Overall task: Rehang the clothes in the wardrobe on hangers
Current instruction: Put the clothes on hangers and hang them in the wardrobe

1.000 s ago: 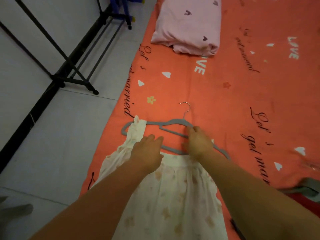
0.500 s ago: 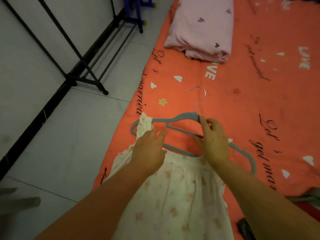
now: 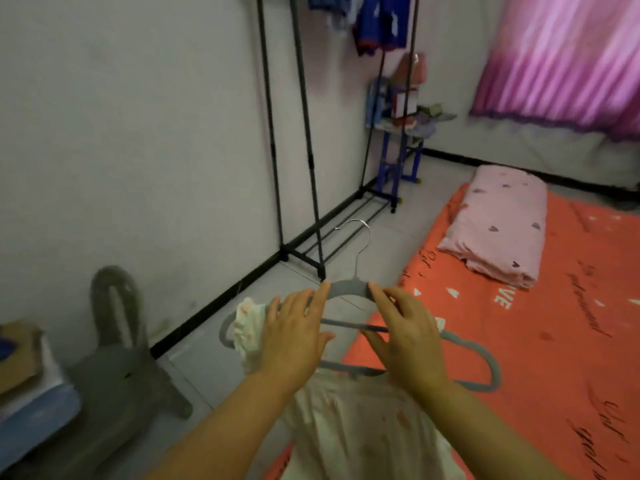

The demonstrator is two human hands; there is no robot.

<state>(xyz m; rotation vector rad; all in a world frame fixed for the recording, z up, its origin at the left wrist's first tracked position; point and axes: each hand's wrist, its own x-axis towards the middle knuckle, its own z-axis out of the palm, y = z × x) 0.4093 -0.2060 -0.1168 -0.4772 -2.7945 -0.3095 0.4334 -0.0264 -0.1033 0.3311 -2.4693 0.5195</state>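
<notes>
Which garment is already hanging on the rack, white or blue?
The blue garment, high on the black rack. The white dress is on the grey hanger, held off the rack and not hung yet.

white letters "ve" showing on the orange bedsheet (image 3: 554, 358) (black cursive lines there, too blurred to read).
</notes>
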